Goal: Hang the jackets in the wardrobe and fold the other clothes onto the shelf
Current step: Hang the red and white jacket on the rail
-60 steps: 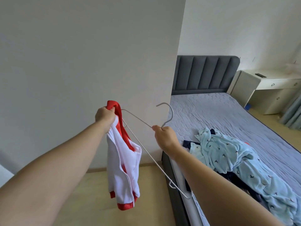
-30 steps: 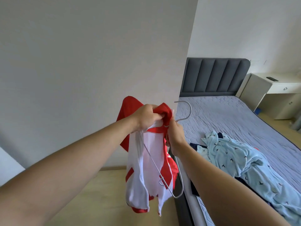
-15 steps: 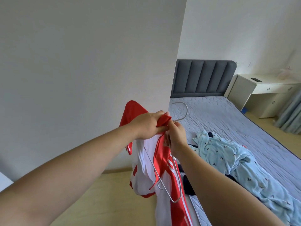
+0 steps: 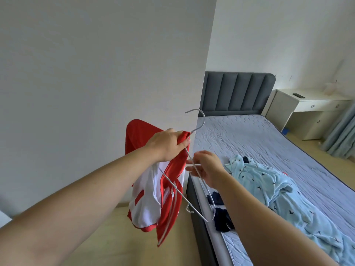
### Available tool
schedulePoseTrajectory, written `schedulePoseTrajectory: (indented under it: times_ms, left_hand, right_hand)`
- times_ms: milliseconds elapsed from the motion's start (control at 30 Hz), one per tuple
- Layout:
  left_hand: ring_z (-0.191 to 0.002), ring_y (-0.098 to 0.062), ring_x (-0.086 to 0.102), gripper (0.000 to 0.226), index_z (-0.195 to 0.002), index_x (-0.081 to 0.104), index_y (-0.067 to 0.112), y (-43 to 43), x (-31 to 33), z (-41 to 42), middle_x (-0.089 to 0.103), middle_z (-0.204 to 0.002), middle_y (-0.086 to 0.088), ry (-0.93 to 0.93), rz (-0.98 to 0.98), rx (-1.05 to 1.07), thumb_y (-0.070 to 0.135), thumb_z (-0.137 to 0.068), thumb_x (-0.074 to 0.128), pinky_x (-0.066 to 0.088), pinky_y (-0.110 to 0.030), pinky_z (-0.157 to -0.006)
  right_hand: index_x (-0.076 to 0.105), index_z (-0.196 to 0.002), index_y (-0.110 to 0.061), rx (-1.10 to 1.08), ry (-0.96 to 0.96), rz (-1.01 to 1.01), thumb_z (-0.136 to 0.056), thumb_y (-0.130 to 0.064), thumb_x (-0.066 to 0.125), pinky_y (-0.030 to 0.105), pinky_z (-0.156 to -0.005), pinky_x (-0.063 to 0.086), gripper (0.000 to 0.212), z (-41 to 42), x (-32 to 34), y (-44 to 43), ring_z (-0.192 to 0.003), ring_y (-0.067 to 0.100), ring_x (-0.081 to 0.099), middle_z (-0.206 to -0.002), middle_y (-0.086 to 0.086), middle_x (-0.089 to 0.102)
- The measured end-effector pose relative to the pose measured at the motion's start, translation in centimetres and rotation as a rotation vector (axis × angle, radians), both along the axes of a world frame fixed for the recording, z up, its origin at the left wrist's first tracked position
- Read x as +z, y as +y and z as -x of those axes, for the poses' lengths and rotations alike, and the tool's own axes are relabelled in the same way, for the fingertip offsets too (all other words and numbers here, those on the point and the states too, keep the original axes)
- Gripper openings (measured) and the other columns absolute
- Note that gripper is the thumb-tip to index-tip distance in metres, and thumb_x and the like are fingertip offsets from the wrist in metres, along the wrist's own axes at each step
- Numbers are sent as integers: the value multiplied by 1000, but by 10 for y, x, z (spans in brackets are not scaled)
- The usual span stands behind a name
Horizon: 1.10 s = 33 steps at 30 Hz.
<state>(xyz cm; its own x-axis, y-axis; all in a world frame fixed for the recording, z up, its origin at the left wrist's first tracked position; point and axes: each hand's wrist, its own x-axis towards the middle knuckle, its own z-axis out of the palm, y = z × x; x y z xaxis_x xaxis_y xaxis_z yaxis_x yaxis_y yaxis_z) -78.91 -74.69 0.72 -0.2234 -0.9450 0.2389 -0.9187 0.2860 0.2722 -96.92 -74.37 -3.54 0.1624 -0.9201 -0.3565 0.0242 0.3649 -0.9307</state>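
The left hand [image 4: 167,145] is clamped on the red collar of the red and white jacket [image 4: 151,200], together with the neck of the white wire hanger [image 4: 204,120], out in front of the white wall [image 4: 96,73]. The jacket hangs from that grip, left of the bed [image 4: 249,143]. Just right of it, the right hand [image 4: 208,167] pinches the hanger's near arm. On the bed lie a light blue patterned garment [image 4: 269,185] and navy clothes [image 4: 222,217]. A white desk [image 4: 307,103] stands far right.

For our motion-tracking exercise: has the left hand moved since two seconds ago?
Yes: the left hand has shifted right, toward the wall corner.
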Motion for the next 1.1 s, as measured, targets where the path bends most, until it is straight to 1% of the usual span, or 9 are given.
schedulePoseTrajectory:
  times_ms: [133, 300, 400, 467, 600, 700, 800, 967, 1100]
  left_hand:
    - [-75, -24, 59, 31, -96, 52, 30, 2, 10, -3, 58, -92, 0, -4, 99, 28, 56, -101, 37, 43, -34, -68]
    - [-73, -24, 64, 20, -96, 52, 28, 10, 24, -5, 64, -87, 2, 69, 163, -2, 43, -103, 41, 48, -35, -68]
    - [-76, -20, 62, 21, -113, 61, 26, 16, 30, -8, 65, -86, 11, 150, 212, 9, 36, -101, 46, 49, -33, -74]
    - [-72, -15, 60, 19, -115, 60, 28, 20, 32, -12, 57, -75, 18, 196, 220, 3, 34, -102, 48, 47, -31, -72]
    - [-72, -19, 65, 17, -111, 58, 26, 27, 35, -23, 61, -77, 14, 213, 247, 1, 35, -102, 46, 50, -32, -70]
    - [-70, -24, 65, 18, -105, 55, 23, 27, 34, -34, 63, -76, 7, 190, 297, 41, 37, -100, 44, 46, -32, -64]
    - [-76, -31, 66, 21, -112, 56, 18, 24, 28, -45, 68, -84, -2, 163, 325, 109, 33, -102, 47, 45, -34, -66]
    - [-79, -37, 67, 23, -113, 55, 17, 18, 11, -63, 67, -88, -7, 116, 330, 222, 32, -104, 40, 41, -34, -65]
    - [-80, -38, 67, 29, -118, 53, 15, 13, 0, -70, 68, -94, -12, 77, 327, 265, 35, -105, 36, 48, -38, -66]
  right_hand:
    - [71, -96, -2, 241, 119, -120, -87, -5, 68, 36, -70, 61, 10, -11, -8, 3, -81, 27, 75, -86, 13, 77]
    - [73, -108, -12, 444, 276, -30, -82, -39, 82, 42, -90, 60, 38, -32, -9, 3, -86, 21, 70, -98, 7, 75]
    - [67, -110, -18, 379, 456, 79, -81, -58, 75, 31, -72, 61, 49, -52, -10, 3, -89, 16, 69, -102, 4, 72]
    - [54, -111, -18, 285, 552, 100, -77, -66, 73, 25, -57, 49, 62, -63, -12, 1, -82, 12, 62, -97, 0, 63]
    - [32, -112, -15, 182, 650, 85, -84, -41, 76, 26, -53, 38, 58, -69, -23, -6, -72, 12, 51, -87, -2, 48]
    - [57, -119, -5, 336, 908, 173, -91, -18, 61, 33, -72, 50, 31, -64, -29, -11, -84, 24, 58, -88, 3, 56]
    - [65, -102, 0, 377, 965, 155, -92, -12, 53, 38, -76, 55, 20, -55, -25, -12, -79, 26, 60, -77, 7, 57]
    - [61, -118, 2, 325, 1132, 207, -95, -3, 46, 38, -81, 52, 28, -40, -10, -18, -110, 36, 64, -119, 19, 64]
    - [58, -96, -5, 198, 1092, 223, -93, -5, 47, 32, -67, 45, 11, -28, -6, -25, -89, 34, 63, -109, 18, 66]
